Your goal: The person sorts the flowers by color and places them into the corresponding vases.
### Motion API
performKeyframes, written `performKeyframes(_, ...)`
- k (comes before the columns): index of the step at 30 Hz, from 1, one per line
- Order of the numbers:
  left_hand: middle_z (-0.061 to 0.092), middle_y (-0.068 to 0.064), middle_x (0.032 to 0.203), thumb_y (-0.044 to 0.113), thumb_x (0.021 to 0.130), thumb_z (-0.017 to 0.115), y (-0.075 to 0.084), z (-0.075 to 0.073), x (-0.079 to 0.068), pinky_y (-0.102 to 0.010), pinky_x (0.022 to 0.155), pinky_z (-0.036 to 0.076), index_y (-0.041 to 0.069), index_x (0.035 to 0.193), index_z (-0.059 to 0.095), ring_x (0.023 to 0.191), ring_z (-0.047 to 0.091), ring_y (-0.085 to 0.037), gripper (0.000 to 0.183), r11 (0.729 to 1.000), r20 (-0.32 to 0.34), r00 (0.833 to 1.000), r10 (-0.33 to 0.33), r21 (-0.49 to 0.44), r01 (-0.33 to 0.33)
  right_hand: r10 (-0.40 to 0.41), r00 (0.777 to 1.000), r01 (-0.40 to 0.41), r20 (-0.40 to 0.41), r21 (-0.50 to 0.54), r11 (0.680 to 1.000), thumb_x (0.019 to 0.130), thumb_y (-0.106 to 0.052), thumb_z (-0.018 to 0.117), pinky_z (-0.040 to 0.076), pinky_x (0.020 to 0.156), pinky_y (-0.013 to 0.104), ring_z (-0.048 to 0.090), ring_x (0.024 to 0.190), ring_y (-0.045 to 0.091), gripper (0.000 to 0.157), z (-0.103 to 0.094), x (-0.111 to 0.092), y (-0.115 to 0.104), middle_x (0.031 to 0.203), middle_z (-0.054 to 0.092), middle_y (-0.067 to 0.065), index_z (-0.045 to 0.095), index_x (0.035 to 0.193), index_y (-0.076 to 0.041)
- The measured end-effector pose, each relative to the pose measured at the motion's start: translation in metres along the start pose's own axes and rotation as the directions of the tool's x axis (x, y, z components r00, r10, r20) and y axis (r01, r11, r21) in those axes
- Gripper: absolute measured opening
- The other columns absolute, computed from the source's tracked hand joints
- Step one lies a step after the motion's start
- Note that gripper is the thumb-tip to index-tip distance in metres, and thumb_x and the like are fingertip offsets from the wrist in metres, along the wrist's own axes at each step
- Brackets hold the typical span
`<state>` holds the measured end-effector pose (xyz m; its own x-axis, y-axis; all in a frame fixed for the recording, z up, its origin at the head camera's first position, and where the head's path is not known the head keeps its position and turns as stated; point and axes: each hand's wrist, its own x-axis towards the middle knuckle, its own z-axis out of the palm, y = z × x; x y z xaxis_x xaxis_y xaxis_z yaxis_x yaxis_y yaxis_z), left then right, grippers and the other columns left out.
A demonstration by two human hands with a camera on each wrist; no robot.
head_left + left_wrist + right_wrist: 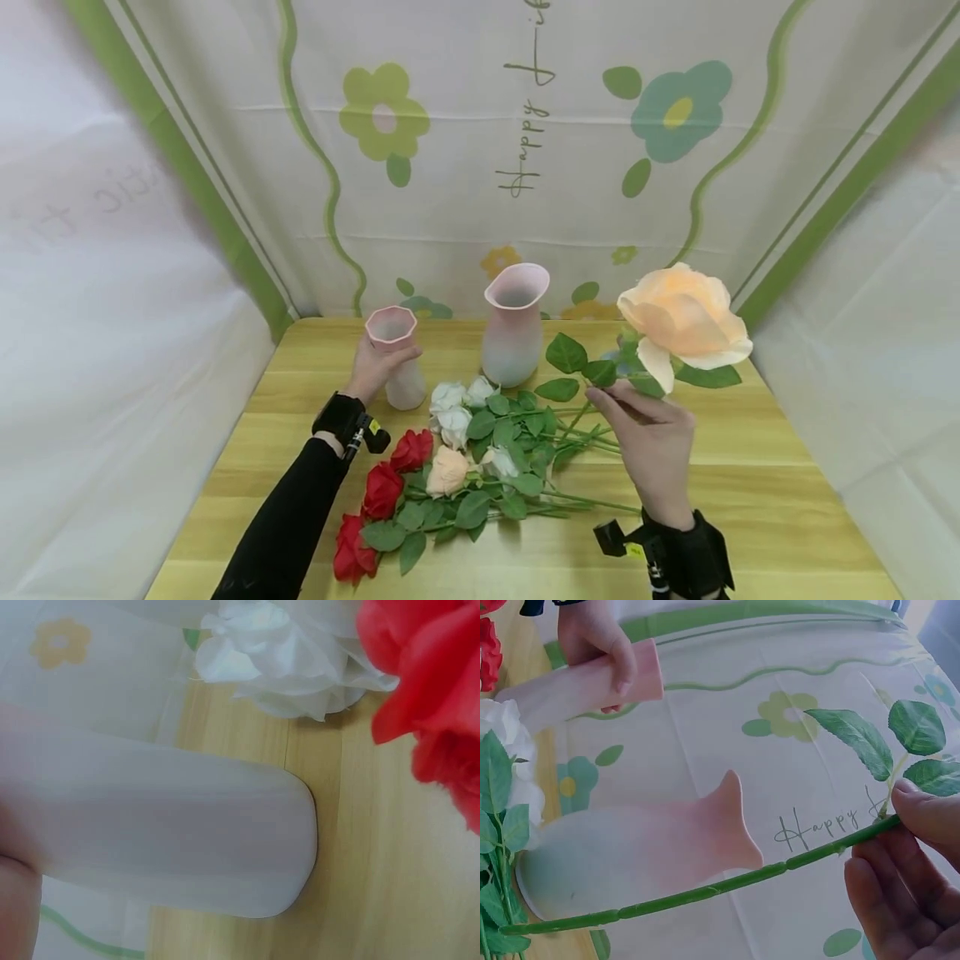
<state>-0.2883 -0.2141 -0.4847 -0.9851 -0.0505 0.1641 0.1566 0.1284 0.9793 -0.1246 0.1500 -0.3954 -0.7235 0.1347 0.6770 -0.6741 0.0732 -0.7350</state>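
My left hand [370, 372] grips a small pink-and-white vase [406, 388] near its rim, fingers wrapped around its side. The vase stands upright at the back left of the table, and its base rests on the wood in the left wrist view. In my right hand [654, 442] is a large peach rose [681, 318], its green stem [720, 888] pinched between thumb and fingers just by a leaf cluster. The bloom is raised above the table at the right. A wider pink-and-white vase [513, 343] with a flared mouth stands between the hands, touched by neither.
Red roses [383, 490], white roses [451, 410] and another peach rose [447, 472] lie in a heap mid-table, stems pointing right. Behind the wooden table [757, 508] hangs a flower-printed cloth [465, 150]; pale cloth also closes both sides.
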Motion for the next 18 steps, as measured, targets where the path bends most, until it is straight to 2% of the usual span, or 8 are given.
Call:
performKeyframes(1,0.048,-0.016,0.133,0.017,0.074,0.088,0.000,-0.001,0.000,-0.047,0.100,0.042,0.006,0.144,0.038,0.118,0.047,-0.031,0.087,1.000,-0.001,1.000,0.002,0.003,-0.002,0.004,1.000,-0.004,-0.001,0.011,1.000,0.082,0.023,0.065,0.051,0.088,0.036,0.065,0.090,0.024,0.019,-0.002,-0.002,0.006,0.097,0.066,0.026,0.069,0.100,0.017)
performKeyframes(2,0.048,-0.016,0.133,0.017,0.074,0.088,0.000,-0.001,0.000,-0.047,0.100,0.042,0.006,0.144,0.038,0.118,0.047,-0.031,0.087,1.000,-0.002,1.000,0.005,0.009,-0.005,-0.009,1.000,0.009,-0.007,0.047,0.999,0.083,0.020,0.067,0.049,0.091,0.037,0.065,0.092,0.026,0.021,-0.008,-0.008,0.030,0.100,0.066,0.025,0.069,0.103,0.016)
performKeyframes(4,0.048,-0.016,0.133,0.017,0.074,0.088,0.001,-0.002,-0.001,-0.047,0.100,0.042,0.007,0.144,0.038,0.118,0.047,-0.031,0.087,1.000,-0.004,1.000,0.007,0.012,-0.007,-0.002,1.000,0.004,-0.029,0.048,0.999,0.085,0.016,0.068,0.048,0.094,0.040,0.064,0.091,0.027,0.019,-0.009,-0.009,0.035,0.098,0.067,0.025,0.070,0.104,0.015)
performKeyframes(8,0.048,-0.016,0.134,0.017,0.076,0.087,0.005,-0.003,-0.003,-0.046,0.100,0.041,0.007,0.145,0.038,0.119,0.047,-0.030,0.086,1.000,0.007,1.000,-0.006,0.010,0.006,0.010,0.996,-0.004,-0.090,0.073,0.997,0.088,0.015,0.065,0.048,0.095,0.042,0.065,0.087,0.026,0.018,-0.006,-0.007,0.033,0.093,0.067,0.025,0.068,0.105,0.017)
performKeyframes(9,0.047,-0.016,0.134,0.016,0.076,0.087,0.007,-0.003,-0.003,-0.046,0.101,0.041,0.007,0.146,0.037,0.120,0.046,-0.030,0.086,1.000,0.012,1.000,-0.015,0.005,0.015,0.041,0.993,-0.034,-0.109,0.067,0.997,0.089,0.015,0.064,0.049,0.091,0.042,0.065,0.083,0.026,0.016,0.000,-0.001,0.013,0.090,0.066,0.025,0.067,0.104,0.019)
performKeyframes(14,0.045,-0.021,0.137,0.011,0.079,0.083,0.027,-0.001,-0.013,-0.046,0.101,0.041,0.002,0.147,0.034,0.122,0.045,-0.033,0.085,1.000,0.036,0.999,-0.027,0.013,0.027,0.107,0.976,-0.068,-0.188,0.203,0.977,0.089,0.017,0.061,0.053,0.083,0.042,0.065,0.081,0.028,0.019,0.000,0.002,0.012,0.096,0.066,0.027,0.062,0.107,0.024)
performKeyframes(18,0.045,-0.020,0.137,0.009,0.080,0.083,0.032,0.001,-0.016,-0.043,0.101,0.041,0.002,0.147,0.034,0.122,0.045,-0.031,0.084,0.999,0.044,0.998,-0.035,0.013,0.034,0.108,0.965,-0.049,-0.238,0.239,0.970,0.090,0.016,0.060,0.053,0.082,0.041,0.065,0.081,0.030,0.018,0.000,0.005,0.013,0.099,0.064,0.029,0.059,0.105,0.026)
